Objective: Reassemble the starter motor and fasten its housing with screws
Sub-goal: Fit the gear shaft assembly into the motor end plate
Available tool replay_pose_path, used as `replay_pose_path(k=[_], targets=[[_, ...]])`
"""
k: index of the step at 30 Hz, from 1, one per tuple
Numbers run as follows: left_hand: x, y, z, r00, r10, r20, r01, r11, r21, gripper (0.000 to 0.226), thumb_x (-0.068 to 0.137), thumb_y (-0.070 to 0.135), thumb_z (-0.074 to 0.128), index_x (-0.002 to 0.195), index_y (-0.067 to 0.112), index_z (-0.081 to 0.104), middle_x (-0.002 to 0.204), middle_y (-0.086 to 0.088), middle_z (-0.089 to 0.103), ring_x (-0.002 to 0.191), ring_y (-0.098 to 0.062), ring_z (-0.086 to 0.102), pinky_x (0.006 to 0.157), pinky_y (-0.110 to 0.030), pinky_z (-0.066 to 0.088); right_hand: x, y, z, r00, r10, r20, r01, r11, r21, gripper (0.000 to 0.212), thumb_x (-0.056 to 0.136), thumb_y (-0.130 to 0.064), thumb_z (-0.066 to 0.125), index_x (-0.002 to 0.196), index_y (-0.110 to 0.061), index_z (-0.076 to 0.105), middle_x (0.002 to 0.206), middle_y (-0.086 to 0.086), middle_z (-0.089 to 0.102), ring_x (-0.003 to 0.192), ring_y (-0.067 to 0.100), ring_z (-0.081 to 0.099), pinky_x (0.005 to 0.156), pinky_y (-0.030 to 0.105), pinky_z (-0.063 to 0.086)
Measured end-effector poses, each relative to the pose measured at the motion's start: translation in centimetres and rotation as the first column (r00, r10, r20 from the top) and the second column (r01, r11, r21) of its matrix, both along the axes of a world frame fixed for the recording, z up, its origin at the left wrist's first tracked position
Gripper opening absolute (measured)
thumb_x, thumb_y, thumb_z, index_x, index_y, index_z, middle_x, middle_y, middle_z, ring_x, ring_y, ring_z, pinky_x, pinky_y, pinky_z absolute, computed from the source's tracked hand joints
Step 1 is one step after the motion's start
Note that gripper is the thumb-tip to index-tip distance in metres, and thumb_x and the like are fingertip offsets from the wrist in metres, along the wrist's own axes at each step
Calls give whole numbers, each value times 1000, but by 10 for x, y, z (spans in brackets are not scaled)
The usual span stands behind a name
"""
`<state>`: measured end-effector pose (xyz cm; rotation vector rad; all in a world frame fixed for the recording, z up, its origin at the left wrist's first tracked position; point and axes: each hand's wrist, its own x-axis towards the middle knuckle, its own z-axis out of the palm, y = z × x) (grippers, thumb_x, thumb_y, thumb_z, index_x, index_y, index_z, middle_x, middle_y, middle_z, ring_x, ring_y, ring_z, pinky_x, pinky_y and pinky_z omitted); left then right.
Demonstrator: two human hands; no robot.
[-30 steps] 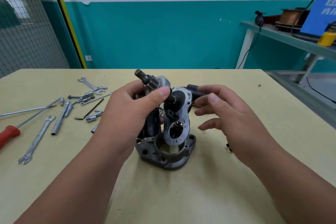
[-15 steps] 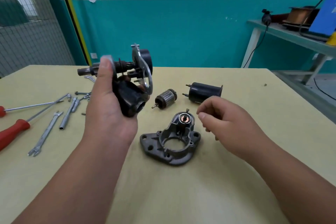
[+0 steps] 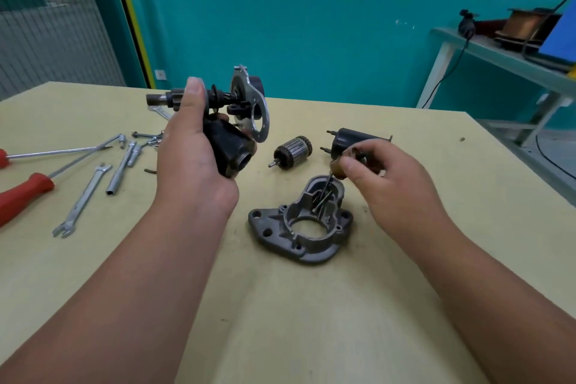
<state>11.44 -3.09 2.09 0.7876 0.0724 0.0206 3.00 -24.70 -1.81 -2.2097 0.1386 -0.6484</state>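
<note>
Starter motor, in parts, early in reassembly by my reading.

- Your left hand (image 3: 199,146): fingers wrapped tight round the black sub-assembly (image 3: 232,134) of pinion shaft, plate and solenoid body, held above the table (image 3: 311,321).
- Your right hand (image 3: 396,184): fingertips pinched a small brownish part (image 3: 338,168) over the nose housing (image 3: 304,224); thin pins hung from it into the cavity.
- Nose housing lay flat on the table, empty of shaft.
- Armature (image 3: 291,153) and black motor case (image 3: 352,140) lay loose beyond it, apart.
- Spanners (image 3: 82,199) and red-handled screwdrivers (image 3: 28,188) lay untouched at left.
- Remaining, as judged: fit all parts, drive housing screws.
- Writing: none legible.
</note>
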Motion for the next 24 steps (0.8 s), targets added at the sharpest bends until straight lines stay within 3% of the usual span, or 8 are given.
replay_pose_path(k=[2, 5, 7, 10, 14, 17, 19, 24], targets=[[2, 0, -1, 1000, -3, 4, 3, 1000, 11, 30, 92, 49, 78, 110, 26, 73, 90, 4, 78, 87, -21, 78, 76, -41, 62, -4, -13, 6, 998, -59, 19, 58, 997, 58, 8, 98, -46, 67, 103, -40, 68, 92, -21, 71, 89, -6, 63, 73, 26, 50], [3, 0, -2, 1000, -15, 13, 15, 1000, 21, 29, 94, 50, 76, 111, 26, 72, 94, 3, 80, 88, -21, 78, 76, -41, 61, -7, -33, 6, 975, -130, -182, 82, 965, -249, 14, 96, -45, 70, 109, -40, 67, 94, -25, 65, 87, -1, 59, 67, 20, 41], [4, 0, -3, 1000, -13, 6, 13, 1000, 26, 30, 93, 50, 76, 110, 26, 73, 90, 5, 80, 85, -19, 79, 76, -41, 62, -4, -38, 2, 925, -159, -345, 9, 916, -401, 22, 97, -41, 70, 119, -37, 68, 106, -19, 67, 92, 7, 54, 72, 26, 40], [3, 0, -4, 1000, -6, -4, 6, 999, 38, 32, 93, 52, 76, 110, 25, 73, 88, 5, 80, 85, -19, 79, 75, -41, 63, -3, -40, -2, 890, -161, -427, -43, 901, -431, 30, 100, -35, 67, 129, -37, 65, 124, -12, 69, 100, 10, 52, 82, 29, 39], [2, 1, -4, 1000, -5, -18, 6, 999, 45, 29, 93, 53, 75, 105, 26, 72, 82, 6, 79, 81, -19, 78, 74, -41, 63, -10, -40, 7, 906, -151, -396, -44, 896, -442, 46, 97, -42, 67, 143, -39, 57, 137, -11, 62, 127, 15, 52, 100, 31, 42], [3, 1, -4, 1000, -7, -22, 9, 999, 53, 30, 92, 54, 76, 103, 26, 73, 79, 7, 78, 80, -19, 78, 74, -42, 64, -20, -28, 20, 977, -105, -187, 17, 909, -417, 39, 94, -50, 59, 133, -46, 59, 106, -24, 64, 105, 2, 57, 84, 28, 45], [4, 2, -4, 1000, -15, -20, 16, 998, 62, 31, 92, 55, 75, 104, 26, 74, 82, 8, 79, 85, -19, 79, 78, -42, 64, -27, -11, 23, 979, -32, -204, -35, 948, -316, 44, 88, -63, 54, 130, -53, 54, 95, -25, 64, 90, -3, 59, 71, 26, 44], [6, 1, -6, 1000, -14, -17, 15, 997, 80, 36, 91, 55, 76, 110, 25, 75, 108, -1, 80, 106, -25, 77, 93, -52, 61, -33, 26, 10, 812, 72, -580, -250, 940, -234, 116, 52, -100, 51, 149, -68, -2, 158, -24, 24, 138, 10, 47, 95, 35, 47]])
